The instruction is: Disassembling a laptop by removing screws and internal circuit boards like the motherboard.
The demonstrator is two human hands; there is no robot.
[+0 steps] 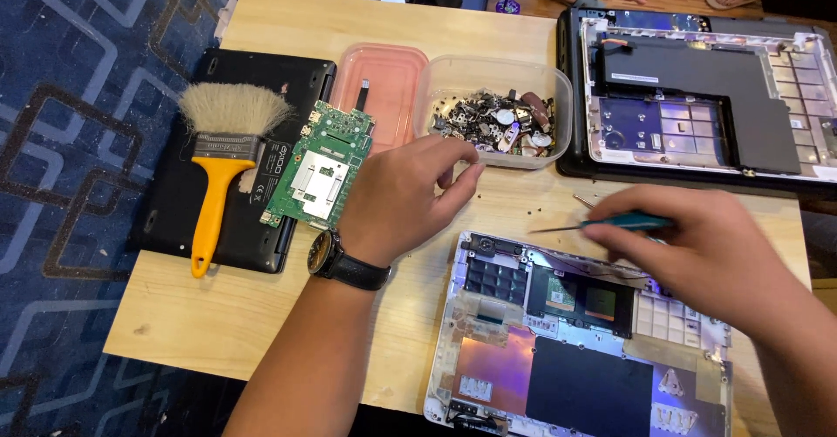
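My left hand (405,197), with a black wristwatch on the wrist, hovers just in front of a clear plastic tub (453,78) of small metal parts; its fingertips are pinched together, and whether they hold anything is too small to see. My right hand (697,249) grips a thin screwdriver with a teal handle (623,221), its tip pointing left above the opened white laptop shell (575,341). A green circuit board (321,165) lies left of my left hand.
A yellow-handled brush (218,162) rests on a black laptop cover (174,193). A pink lid (384,88) sits beside the tub. Another opened laptop base (697,97) lies at the back right. Someone's feet show beyond the wooden table (218,315).
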